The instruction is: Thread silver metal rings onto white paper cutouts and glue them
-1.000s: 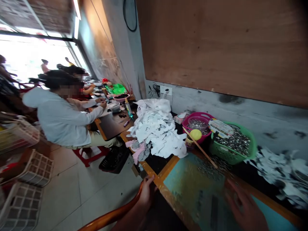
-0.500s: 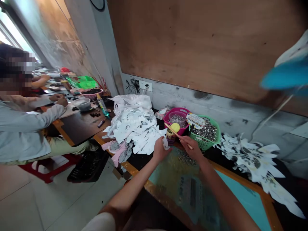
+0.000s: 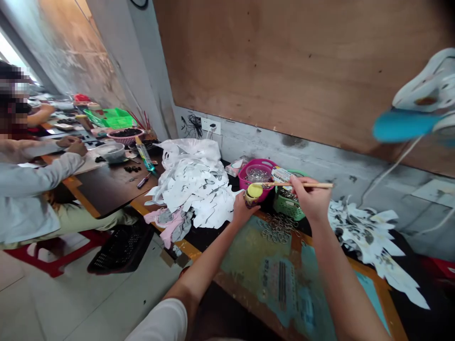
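Note:
My left hand (image 3: 242,211) is closed around a small jar with a yellow top (image 3: 254,192) at the near edge of the pink basket (image 3: 249,166). My right hand (image 3: 310,198) pinches a thin wooden stick (image 3: 302,184), held level with its tip over the jar. Loose metal rings (image 3: 279,227) lie on the teal mat (image 3: 284,279) just below both hands. A green basket of metal parts (image 3: 284,203) stands behind my right hand.
A heap of white cut-out shapes (image 3: 194,189) lies left of the jar, more cut-outs (image 3: 369,234) to the right. A person in a light shirt (image 3: 31,189) works at the dark table (image 3: 106,184) on the left. A blue and white fan (image 3: 419,113) hangs at the right.
My left hand took hold of the jar. My right hand lifted the stick from a slant to level, higher and to the right. The view shifted slightly left.

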Available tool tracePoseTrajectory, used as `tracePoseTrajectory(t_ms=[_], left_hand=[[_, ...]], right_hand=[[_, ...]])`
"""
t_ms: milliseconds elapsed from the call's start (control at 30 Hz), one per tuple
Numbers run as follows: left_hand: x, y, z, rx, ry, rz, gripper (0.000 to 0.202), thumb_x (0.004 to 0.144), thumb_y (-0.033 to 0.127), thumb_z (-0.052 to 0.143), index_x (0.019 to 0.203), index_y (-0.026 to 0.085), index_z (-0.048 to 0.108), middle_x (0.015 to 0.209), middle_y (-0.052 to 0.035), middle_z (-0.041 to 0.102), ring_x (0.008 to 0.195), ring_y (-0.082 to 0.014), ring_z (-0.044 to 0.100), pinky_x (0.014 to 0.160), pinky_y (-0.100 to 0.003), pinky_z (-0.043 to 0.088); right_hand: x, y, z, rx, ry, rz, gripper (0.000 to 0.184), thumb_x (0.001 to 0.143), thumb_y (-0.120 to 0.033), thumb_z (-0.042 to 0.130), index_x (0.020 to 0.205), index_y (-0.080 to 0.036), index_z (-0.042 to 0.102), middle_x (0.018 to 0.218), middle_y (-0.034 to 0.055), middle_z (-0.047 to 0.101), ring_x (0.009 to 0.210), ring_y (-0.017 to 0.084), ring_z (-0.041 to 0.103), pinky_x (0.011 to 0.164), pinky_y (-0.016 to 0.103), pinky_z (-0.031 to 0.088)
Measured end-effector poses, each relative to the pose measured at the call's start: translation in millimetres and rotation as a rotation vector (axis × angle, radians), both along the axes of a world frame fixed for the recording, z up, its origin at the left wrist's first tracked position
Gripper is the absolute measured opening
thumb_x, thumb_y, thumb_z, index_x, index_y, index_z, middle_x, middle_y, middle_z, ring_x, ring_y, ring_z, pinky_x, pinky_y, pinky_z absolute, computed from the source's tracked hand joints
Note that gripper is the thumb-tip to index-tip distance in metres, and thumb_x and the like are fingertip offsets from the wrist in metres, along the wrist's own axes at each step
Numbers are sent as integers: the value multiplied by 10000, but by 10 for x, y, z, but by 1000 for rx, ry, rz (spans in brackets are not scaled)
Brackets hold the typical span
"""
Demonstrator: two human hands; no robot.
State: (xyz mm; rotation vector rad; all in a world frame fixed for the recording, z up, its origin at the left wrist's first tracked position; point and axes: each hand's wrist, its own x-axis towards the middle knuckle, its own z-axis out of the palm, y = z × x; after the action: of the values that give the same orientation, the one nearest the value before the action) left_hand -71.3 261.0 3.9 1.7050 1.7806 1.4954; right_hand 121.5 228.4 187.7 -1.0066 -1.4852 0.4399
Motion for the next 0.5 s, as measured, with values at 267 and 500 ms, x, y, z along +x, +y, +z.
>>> tracePoseTrajectory(t_ms=[267,500], left_hand=[[-63,204,273,43,129,-113,738,661,402,840,1313,200,558,1276,-139,500,1191,-328,513,1038,-450,403],[-56,372,284,-1,175,-185,902,573,431,895,1371,232,525,1228,-114,451,1180,-339,506,1030,-470,418]], right_hand=[[196,-128,-24,30,113,-59,336,814,-466,698,685,-156,714,522,8,591,440,111,478,396,224,368],[181,-144,-123,18,-86,-61,347,855,-457,651,642,-187,702,516,10,606,441,133,490,418,255,380]])
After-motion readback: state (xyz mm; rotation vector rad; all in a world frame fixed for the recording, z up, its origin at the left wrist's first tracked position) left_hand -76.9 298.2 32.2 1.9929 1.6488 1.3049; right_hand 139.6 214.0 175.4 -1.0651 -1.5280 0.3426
